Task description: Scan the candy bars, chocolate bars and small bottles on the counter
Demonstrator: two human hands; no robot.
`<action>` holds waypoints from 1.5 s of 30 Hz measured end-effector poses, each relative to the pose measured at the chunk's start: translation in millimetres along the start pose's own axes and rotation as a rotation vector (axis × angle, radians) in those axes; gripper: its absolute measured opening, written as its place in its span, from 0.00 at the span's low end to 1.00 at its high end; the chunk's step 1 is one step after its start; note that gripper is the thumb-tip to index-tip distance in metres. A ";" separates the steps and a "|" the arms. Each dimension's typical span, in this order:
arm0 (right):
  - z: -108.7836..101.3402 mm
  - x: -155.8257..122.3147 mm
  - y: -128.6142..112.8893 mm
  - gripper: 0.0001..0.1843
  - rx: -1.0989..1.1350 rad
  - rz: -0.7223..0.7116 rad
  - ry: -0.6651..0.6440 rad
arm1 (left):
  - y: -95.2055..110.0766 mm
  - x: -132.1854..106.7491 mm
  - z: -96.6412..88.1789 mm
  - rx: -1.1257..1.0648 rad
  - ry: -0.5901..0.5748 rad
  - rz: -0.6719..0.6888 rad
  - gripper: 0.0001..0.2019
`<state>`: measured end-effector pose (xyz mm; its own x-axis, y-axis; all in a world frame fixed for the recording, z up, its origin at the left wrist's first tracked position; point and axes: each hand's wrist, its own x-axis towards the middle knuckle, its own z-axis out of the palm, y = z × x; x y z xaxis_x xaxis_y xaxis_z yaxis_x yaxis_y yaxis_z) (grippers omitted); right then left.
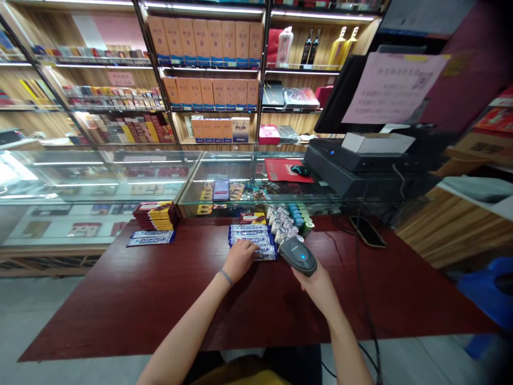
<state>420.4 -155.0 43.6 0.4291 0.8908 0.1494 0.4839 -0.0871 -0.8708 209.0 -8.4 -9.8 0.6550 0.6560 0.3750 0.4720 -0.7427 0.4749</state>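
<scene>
My left hand (240,259) lies at the near left side of a row of blue-and-white packets (250,229) on the dark red table, its fingers bent over the nearest packet. My thumb there is mostly hidden. My right hand (316,280) is wrapped round the handle of a grey barcode scanner (297,254) with a blue light lit on top. The scanner's head points forward and left, just right of the packets. Behind it stand several small cans (282,222) in rows. A chocolate-coloured and yellow pack (252,218) lies behind the packets.
On the left sit stacked brown-and-yellow boxes (156,215) and another blue-and-white packet (150,238). A glass counter (192,176) borders the table's far side, with a phone (221,190) on it. At right are another phone (367,231), a hanging cable (358,267) and a monitor (340,93).
</scene>
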 end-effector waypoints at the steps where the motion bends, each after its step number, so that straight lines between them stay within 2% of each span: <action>1: 0.6 0.6 -0.5 0.19 -0.005 0.001 -0.001 | 1.2 -0.2 -3.9 -0.067 0.044 -0.014 0.10; 4: 4.1 2.7 -2.4 0.21 -0.011 0.012 -0.001 | 0.1 -1.9 -20.2 -0.334 0.254 -0.131 0.12; 6: 8.5 4.4 -4.0 0.25 -0.004 0.014 0.000 | -7.2 -4.5 -32.4 -0.527 0.423 -0.297 0.12; 8: 15.1 6.5 -6.2 0.28 0.003 0.007 -0.005 | -20.2 -8.8 -44.1 -0.755 0.523 -0.500 0.16; 10: 24.2 8.8 -9.1 0.29 0.003 0.001 -0.022 | -37.0 -15.5 -54.8 -1.005 0.542 -0.668 0.20; 12: 35.7 11.1 -13.1 0.30 0.000 0.000 -0.044 | -54.6 -24.4 -64.7 -1.197 0.524 -0.775 0.22; 15: 56.2 14.7 -20.7 0.30 0.017 -0.036 -0.096 | -76.6 -39.4 -76.8 -1.302 0.472 -0.860 0.22; 20: 89.2 20.6 -36.4 0.22 0.014 -0.146 -0.253 | -92.3 -56.7 -83.7 -1.336 0.413 -0.862 0.19; 25: 109.6 21.9 -48.4 0.25 -0.048 -0.183 -0.354 | -93.3 -58.7 -80.9 -1.343 0.412 -0.872 0.18; 31: 115.7 20.6 -45.6 0.29 0.005 -0.223 -0.372 | -94.4 -56.3 -79.8 -1.300 0.389 -0.867 0.18; 39: 115.1 24.6 -45.1 0.24 -0.034 -0.186 -0.357 | -92.6 -56.1 -89.6 -1.478 0.471 -0.858 0.25; 42: 117.4 24.9 -46.5 0.26 -0.043 -0.192 -0.344 | -96.3 -58.6 -102.9 -1.295 0.534 -0.738 0.26; 45: 120.8 25.8 -45.7 0.26 -0.036 -0.208 -0.340 | -105.3 -71.5 -125.8 -0.852 0.613 -0.592 0.21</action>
<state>317.2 -74.2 30.6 0.0449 0.9874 0.1517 0.5630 0.1004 -0.8204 38.2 39.8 13.5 -0.0291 0.9914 0.1277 -0.0881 -0.1298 0.9876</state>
